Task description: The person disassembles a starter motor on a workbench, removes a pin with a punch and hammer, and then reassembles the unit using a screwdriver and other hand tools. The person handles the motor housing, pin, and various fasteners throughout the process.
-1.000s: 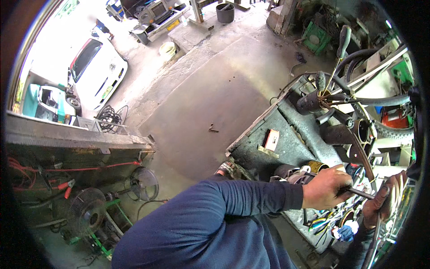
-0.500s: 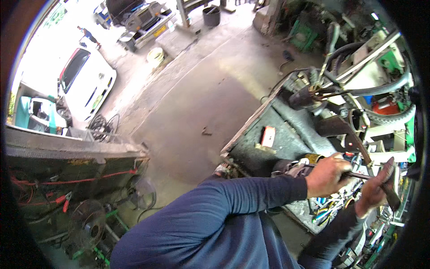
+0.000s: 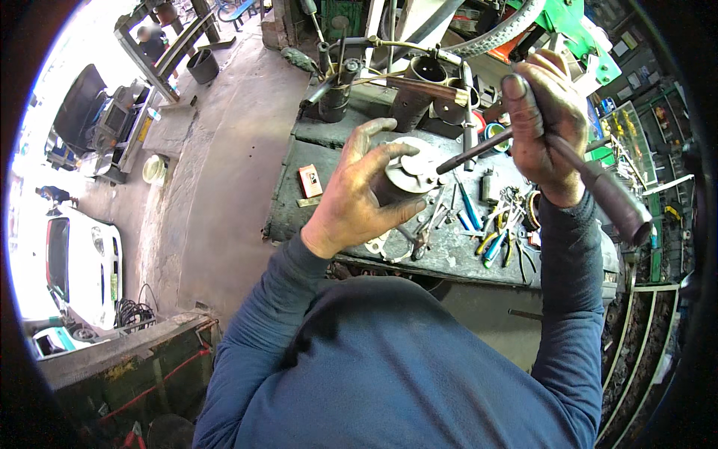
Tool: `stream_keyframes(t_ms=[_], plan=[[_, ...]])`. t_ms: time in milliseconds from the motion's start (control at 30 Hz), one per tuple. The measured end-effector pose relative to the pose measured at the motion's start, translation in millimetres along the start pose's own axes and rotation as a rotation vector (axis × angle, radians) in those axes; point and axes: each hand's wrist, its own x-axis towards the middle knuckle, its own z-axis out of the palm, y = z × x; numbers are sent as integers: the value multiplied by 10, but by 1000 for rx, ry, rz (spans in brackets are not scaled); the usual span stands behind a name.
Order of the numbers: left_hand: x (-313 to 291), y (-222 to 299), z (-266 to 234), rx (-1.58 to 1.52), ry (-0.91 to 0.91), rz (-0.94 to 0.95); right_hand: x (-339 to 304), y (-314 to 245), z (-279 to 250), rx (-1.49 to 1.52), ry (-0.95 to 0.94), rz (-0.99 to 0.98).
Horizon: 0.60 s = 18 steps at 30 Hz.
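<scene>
Cupping metal cyl [image 3: 412,176] w/ L hand [image 3: 359,193], clenching dark rod [image 3: 476,153] in R hand [image 3: 552,123]; may jab L thumb [image 3: 402,215] via rod slip.

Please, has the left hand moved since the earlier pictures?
Yes. Judged against the small box on the bench, the left hand has come closer to it, leaving the rod for the round part.

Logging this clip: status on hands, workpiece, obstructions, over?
Left hand spread around metal cylinder. Right hand gripping dark rod, tip at cylinder's top edge. Pliers nearby on bench; nothing visibly blocking rod.
</scene>
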Motion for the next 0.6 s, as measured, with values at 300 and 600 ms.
stream_keyframes(t_ms=[300,600], plan=[[-125,72,540,55,261,-157,-22,230,226,172,23,-219],[-153,57,565,178,205,-117,221,464,294,420,-164,-593]])
